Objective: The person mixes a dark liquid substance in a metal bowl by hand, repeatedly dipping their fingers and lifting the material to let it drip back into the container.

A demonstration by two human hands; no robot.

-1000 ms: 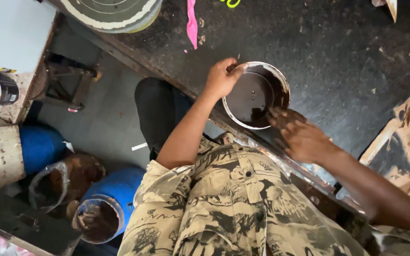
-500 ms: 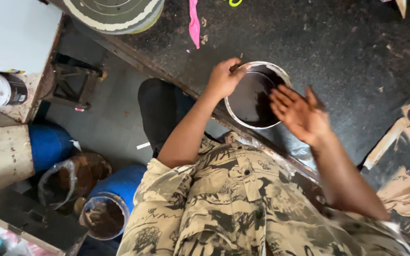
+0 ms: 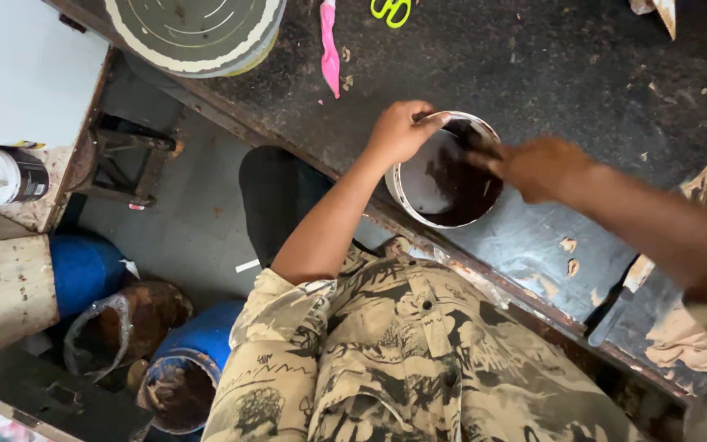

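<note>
A round white tub (image 3: 419, 184) with dark brown paste inside stands tilted near the front edge of a dark worktable (image 3: 533, 74). My left hand (image 3: 400, 131) grips the tub's far left rim. My right hand (image 3: 533, 168) reaches over the tub's right side, its fingertips dipped into the dark paste; the hand is blurred and smeared with the paste.
A pink strip (image 3: 329, 45) and yellow-green scissors (image 3: 390, 10) lie at the back of the table, beside a large round lid (image 3: 194, 29). Blue drums (image 3: 186, 372) with brown residue stand on the floor at left. A white can (image 3: 2, 174) lies on a side shelf.
My right hand has swung from the tub's lower right, up above it, and now down into the paste. The tub has tipped toward me, with my left hand still on its rim.
</note>
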